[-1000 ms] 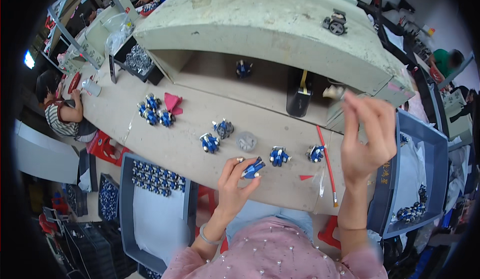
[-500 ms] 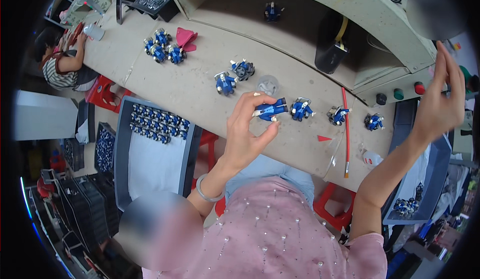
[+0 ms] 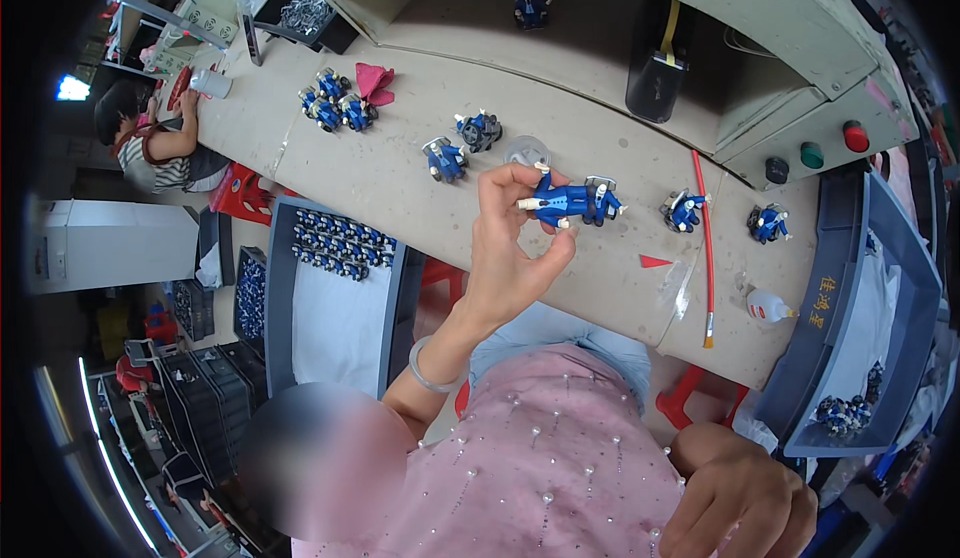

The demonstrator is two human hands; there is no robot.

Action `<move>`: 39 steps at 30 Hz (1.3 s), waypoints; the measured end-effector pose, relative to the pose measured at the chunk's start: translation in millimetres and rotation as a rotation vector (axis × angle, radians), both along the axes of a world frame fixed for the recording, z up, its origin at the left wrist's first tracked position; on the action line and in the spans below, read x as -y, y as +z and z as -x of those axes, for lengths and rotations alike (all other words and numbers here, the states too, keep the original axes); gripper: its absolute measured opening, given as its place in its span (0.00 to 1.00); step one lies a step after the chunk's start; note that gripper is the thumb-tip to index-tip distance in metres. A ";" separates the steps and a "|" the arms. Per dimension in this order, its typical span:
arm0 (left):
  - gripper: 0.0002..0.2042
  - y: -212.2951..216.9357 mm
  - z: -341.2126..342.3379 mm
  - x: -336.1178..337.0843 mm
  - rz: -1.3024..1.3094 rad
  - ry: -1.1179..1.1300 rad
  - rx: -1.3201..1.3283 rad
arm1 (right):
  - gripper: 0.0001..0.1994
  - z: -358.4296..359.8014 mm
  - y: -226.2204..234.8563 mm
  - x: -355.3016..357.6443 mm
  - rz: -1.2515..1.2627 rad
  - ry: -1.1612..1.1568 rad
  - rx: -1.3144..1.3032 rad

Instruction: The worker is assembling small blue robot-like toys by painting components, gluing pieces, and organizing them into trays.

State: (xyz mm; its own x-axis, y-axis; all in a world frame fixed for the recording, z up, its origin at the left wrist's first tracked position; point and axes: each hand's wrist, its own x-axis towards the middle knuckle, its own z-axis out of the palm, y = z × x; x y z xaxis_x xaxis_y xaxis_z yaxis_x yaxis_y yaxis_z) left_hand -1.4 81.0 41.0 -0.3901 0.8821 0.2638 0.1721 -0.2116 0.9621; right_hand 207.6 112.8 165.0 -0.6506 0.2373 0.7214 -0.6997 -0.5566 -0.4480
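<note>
Okay, far left, a co-worker sits at the desk; I can't make out what their hands are on. Next, rows of blue figures lie in the left tray, too small to tell apart, and a blurred patch hides the tray's near end. On the desk, a trio bunches beside a pink cloth, then a pair sits near a clear cup, part-covered by my left hand.

That hand has thumb and fingers around the held figure, up over the desk, head leftward, legs rightward. I'd call the step in hand a plain hold. Whatever comes next calls for a light pinch, arms look thin, and room from the chair figure behind its legs; touching or apart, I can't tell.

Rightward: another figure against the red brush, one more past it, and a bottle. My right hand hangs low by the shirt, fingers curled, cut off below; can't tell if it's holding anything. Far right, the right tray has a heap, details lost.
</note>
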 end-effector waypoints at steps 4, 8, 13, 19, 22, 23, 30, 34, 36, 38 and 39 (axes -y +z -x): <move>0.26 -0.5 -4.1 -4.7 0.003 0.002 -0.003 | 0.17 -11.8 -1.9 0.1 0.046 -0.032 -0.079; 0.24 1.7 13.8 -21.5 0.109 0.020 -0.192 | 0.17 -17.0 2.7 -5.7 -0.021 -0.142 -0.036; 0.23 -0.5 61.1 -73.0 0.239 -0.018 -0.734 | 0.15 47.0 1.8 20.1 0.433 -1.143 -1.073; 0.23 -4.4 93.6 -144.7 0.235 -0.381 -0.837 | 0.18 -61.9 -32.9 3.9 0.141 -0.517 0.117; 0.25 -22.5 100.9 -196.9 0.093 -0.420 -0.910 | 0.20 -82.7 -50.5 1.2 0.224 -0.887 0.309; 0.25 -33.7 110.4 -209.7 0.100 -0.456 -0.989 | 0.20 -98.1 -52.4 2.2 0.199 -1.064 0.416; 0.25 -36.3 126.7 -226.2 0.107 -0.594 -1.101 | 0.08 -277.5 -21.8 -37.2 0.251 -2.584 0.888; 0.28 -30.0 119.4 -226.6 0.184 -0.614 -1.019 | 0.17 -358.1 -8.5 -92.4 -0.238 -2.760 1.810; 0.29 -26.8 118.1 -217.7 0.184 -0.572 -1.034 | 0.18 -370.4 -17.2 -144.6 -0.515 -2.440 1.937; 0.29 -21.6 123.2 -198.7 0.221 -0.452 -1.074 | 0.18 -363.8 -53.4 -196.0 -0.466 -1.931 2.107; 0.29 -13.7 118.2 -188.1 0.219 -0.441 -1.070 | 0.20 -363.6 -72.6 -211.7 -0.405 -1.707 2.159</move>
State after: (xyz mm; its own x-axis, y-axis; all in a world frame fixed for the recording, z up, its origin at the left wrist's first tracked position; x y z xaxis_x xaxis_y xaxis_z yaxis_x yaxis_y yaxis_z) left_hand -119.6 269.1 27.3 0.2886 0.9524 0.0981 0.8671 -0.3035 0.3951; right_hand 571.2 324.5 92.5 0.2597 0.9655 0.0166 0.8277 -0.2137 -0.5189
